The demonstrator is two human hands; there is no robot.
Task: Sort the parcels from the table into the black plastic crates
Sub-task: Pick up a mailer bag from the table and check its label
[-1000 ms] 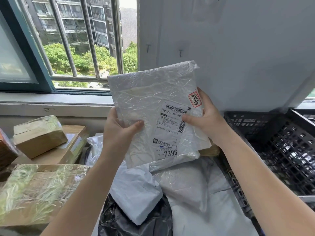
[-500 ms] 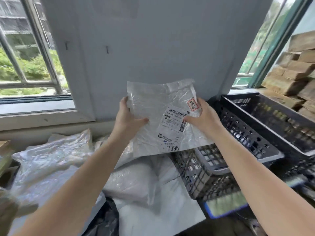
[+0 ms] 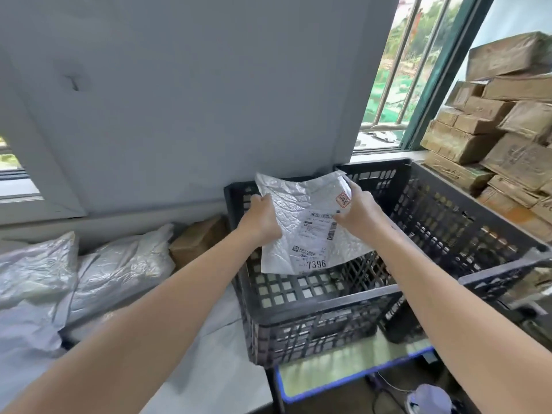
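Observation:
A flat silver-grey plastic parcel [image 3: 294, 210] with a white shipping label reading 7396 and a small red sticker hangs tilted over the near black plastic crate [image 3: 316, 306]. My left hand [image 3: 263, 218] grips its left edge. My right hand [image 3: 357, 210] grips its right edge beside the red sticker. A second black crate [image 3: 466, 228] stands right behind and to the right of the first. Inside the near crate only the perforated floor shows.
Several grey and white poly parcels [image 3: 98, 273] and a brown box [image 3: 198, 240] lie on the table at left. Stacked cardboard boxes [image 3: 495, 135] fill the right side by the window. A grey wall panel stands behind. A blue-edged board [image 3: 352, 372] lies under the crates.
My view and both hands swung right with the parcel. It has come down from chest height in front of the wall to a spot over the near crate, tilted flatter.

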